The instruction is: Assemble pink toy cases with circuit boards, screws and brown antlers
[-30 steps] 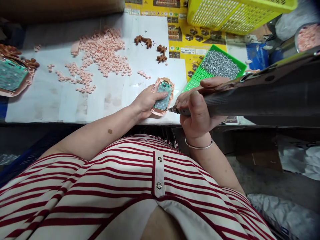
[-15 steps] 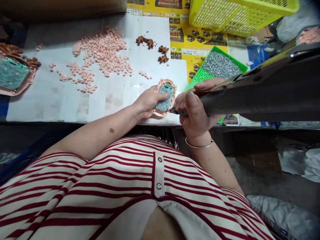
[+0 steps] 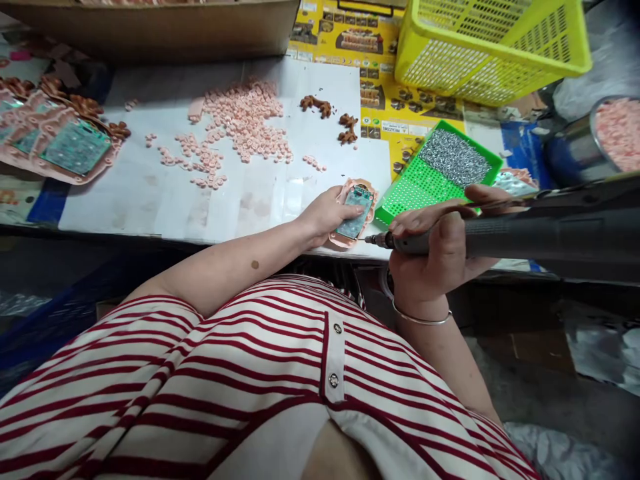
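Observation:
My left hand grips a pink plastic shell with a green circuit board in it, thumb across the board, near the table's front edge. From the right, my right hand is wrapped round a dark electric screwdriver held nearly level. Its thin bit points at the lower right corner of the shell; whether the tip touches cannot be made out. Just beyond my right hand lies a green perforated tray with a heap of small metal screws at its far end.
Small pink plastic parts lie heaped on the white table covering. Two brown pieces sit behind. More shells with boards are at the left. A cardboard box, a yellow basket and a tub of pink parts stand around.
The view has shifted, so the scene sits further right and lower. The screwdriver has drawn back slightly from the shell, and its bit now shows. Both hands keep their hold.

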### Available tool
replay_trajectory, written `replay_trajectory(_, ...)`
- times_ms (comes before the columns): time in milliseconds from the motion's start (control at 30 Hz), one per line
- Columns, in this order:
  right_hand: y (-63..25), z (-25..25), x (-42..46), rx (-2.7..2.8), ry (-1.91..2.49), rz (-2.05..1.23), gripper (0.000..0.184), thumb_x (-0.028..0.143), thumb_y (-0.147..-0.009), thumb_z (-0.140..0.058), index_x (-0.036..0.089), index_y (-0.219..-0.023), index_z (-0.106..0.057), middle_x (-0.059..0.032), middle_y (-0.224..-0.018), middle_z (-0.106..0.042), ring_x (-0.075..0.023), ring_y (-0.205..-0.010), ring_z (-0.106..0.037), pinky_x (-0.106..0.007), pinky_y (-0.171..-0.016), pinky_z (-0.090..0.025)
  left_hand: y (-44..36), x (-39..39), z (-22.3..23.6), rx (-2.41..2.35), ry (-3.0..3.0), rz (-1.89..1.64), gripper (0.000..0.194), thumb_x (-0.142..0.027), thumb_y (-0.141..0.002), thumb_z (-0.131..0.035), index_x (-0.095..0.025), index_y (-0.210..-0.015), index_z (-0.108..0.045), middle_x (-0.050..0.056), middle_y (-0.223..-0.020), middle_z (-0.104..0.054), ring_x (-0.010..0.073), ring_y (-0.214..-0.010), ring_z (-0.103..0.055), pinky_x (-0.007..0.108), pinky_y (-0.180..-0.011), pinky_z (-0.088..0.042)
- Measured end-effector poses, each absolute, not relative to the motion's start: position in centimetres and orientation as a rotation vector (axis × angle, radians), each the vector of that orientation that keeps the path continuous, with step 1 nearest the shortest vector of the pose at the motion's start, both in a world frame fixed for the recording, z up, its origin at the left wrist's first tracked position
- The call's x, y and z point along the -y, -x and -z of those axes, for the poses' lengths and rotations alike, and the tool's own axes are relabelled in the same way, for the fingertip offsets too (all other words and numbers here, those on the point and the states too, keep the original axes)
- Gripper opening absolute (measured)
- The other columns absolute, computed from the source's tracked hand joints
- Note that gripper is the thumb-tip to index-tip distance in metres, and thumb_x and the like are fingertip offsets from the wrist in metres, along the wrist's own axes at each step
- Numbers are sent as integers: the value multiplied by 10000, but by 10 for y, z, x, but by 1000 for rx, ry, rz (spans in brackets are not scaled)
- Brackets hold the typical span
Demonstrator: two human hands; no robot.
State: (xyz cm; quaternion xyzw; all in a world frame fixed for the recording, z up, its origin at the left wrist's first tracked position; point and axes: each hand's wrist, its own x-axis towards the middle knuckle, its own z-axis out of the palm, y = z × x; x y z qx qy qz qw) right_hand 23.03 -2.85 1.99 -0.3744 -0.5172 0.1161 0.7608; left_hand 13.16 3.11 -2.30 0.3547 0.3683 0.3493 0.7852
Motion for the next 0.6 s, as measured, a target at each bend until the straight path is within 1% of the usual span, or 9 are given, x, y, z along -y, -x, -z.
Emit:
replay_trajectory(100, -229, -30, 26, 1122, 736, -305, 186, 371, -834, -719, 306, -1008, -695, 80, -537, -461, -116, -361, -377, -270, -365, -370, -132, -26, 23, -850, -837, -818, 240, -55, -770, -682, -146, -965, -577, 54, -894, -680, 173, -802, -648, 355, -830, -529)
replay_trajectory(200, -231, -40, 25, 1103, 744, -310, 173, 360, -814, -724, 279, -964, -694, 87, -516, -472, -109, -349, -386, -257, -363, -375, -129, -22, 24, -839, -856, -856, 255, -48, -770, -689, -154, -968, -567, 42, -924, -672, 171, -867, -651, 343, -870, -521)
replay_trajectory(300, -235, -41, 28, 1075, 862, -294, 150, 355, -828, -691, 278, -952, -660, 87, -534, -467, -114, -369, -428, -265, -391, -407, -120, -20, 25, -808, -783, -876, 259, -49, -770, -689, -161, -970, -570, 29, -904, -670, 162, -841, -654, 337, -851, -528)
replay_trajectory(400, -245, -31, 35, 1024, 976, -268, 151, 367, -830, -682, 272, -937, -636, 85, -541, -445, -121, -384, -432, -274, -396, -400, -111, -18, 25, -747, -701, -879, 258, -55, -768, -687, -165, -974, -576, 30, -873, -677, 151, -763, -654, 328, -790, -530)
replay_trajectory(467, -254, -24, 39, 964, 1036, -251, 172, 373, -808, -701, 265, -926, -637, 86, -526, -442, -127, -388, -435, -282, -410, -399, -105, -16, 24, -722, -663, -883, 260, -52, -756, -686, -164, -964, -581, 29, -853, -683, 144, -719, -651, 315, -746, -527)
replay_trajectory(533, -265, -22, 42, 910, 1103, -249, 226, 404, -754, -745, 261, -897, -644, 80, -542, -483, -126, -408, -462, -300, -460, -437, -100, -15, 22, -695, -647, -876, 270, -72, -745, -701, -159, -977, -594, 33, -838, -694, 144, -691, -651, 305, -708, -525)
replay_trajectory(600, -278, -28, 46, 865, 1151, -166, 353, 509, -654, -805, 262, -841, -636, 42, -662, -583, -143, -530, -566, -344, -581, -520, -91, -16, 21, -669, -638, -872, 297, -120, -730, -736, -151, -997, -611, 40, -832, -706, 152, -682, -658, 304, -690, -527)
